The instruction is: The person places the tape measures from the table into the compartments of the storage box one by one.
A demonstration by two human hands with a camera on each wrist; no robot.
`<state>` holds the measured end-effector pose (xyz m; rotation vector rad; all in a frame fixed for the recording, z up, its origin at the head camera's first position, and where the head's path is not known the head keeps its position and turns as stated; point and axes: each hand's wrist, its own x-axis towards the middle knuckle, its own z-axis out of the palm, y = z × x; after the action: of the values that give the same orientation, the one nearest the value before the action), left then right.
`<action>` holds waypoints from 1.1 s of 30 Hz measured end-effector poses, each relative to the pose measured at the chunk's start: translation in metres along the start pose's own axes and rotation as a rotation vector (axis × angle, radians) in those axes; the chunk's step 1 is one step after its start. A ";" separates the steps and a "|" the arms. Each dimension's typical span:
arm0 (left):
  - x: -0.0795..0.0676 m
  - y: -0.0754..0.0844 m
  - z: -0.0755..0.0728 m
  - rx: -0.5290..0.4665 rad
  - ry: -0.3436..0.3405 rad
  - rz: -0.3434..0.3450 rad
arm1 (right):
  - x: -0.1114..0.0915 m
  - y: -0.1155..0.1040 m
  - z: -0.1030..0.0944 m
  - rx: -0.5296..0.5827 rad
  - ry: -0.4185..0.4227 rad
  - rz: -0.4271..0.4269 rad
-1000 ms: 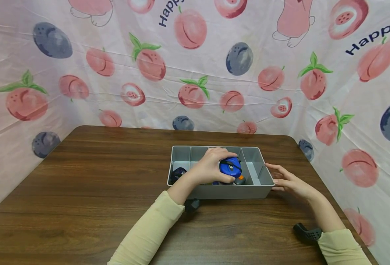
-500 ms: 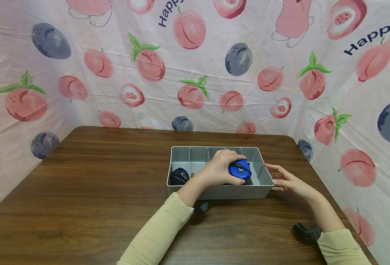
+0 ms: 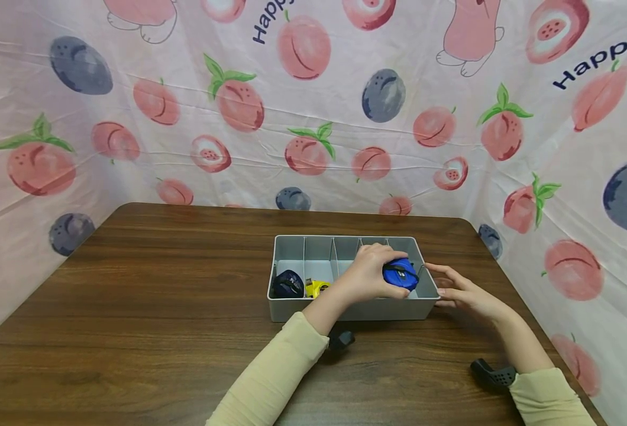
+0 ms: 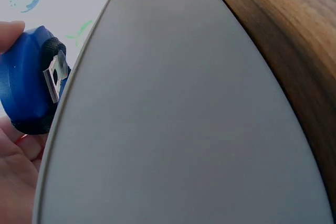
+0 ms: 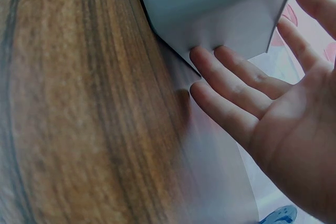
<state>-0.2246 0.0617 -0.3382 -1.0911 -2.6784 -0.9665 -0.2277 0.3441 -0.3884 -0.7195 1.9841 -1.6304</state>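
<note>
My left hand (image 3: 369,274) holds a blue tape measure (image 3: 400,274) with a black strap, thumb at the near side and fingers at the far side. It is over the right end of a grey divided box (image 3: 388,309). In the left wrist view the metal hook of the tape measure (image 4: 26,80) shows above the box rim. My right hand (image 3: 465,294) is at the box's right end wall; in the right wrist view its extended fingertips (image 5: 199,55) touch that wall. A dark navy rounded object (image 3: 288,284) lies in the leftmost compartment, and a yellow object (image 3: 319,288) in the one beside it.
The box stands on a brown wooden table (image 3: 132,319), towards its right side. A fruit-print cloth (image 3: 340,106) hangs behind the table and along both sides. Contents of the compartments behind my left hand are hidden.
My left hand has carried the blue tape measure rightward, from the middle of the box to its right end. The yellow object has come into sight. The right hand stays in place.
</note>
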 end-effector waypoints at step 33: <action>0.020 0.012 0.029 0.161 -0.029 -0.083 | 0.000 -0.002 0.002 0.006 0.001 -0.007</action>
<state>-0.2275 0.0976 -0.3490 -0.9770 -2.7871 -0.7358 -0.2259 0.3421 -0.3865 -0.7248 1.9787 -1.6397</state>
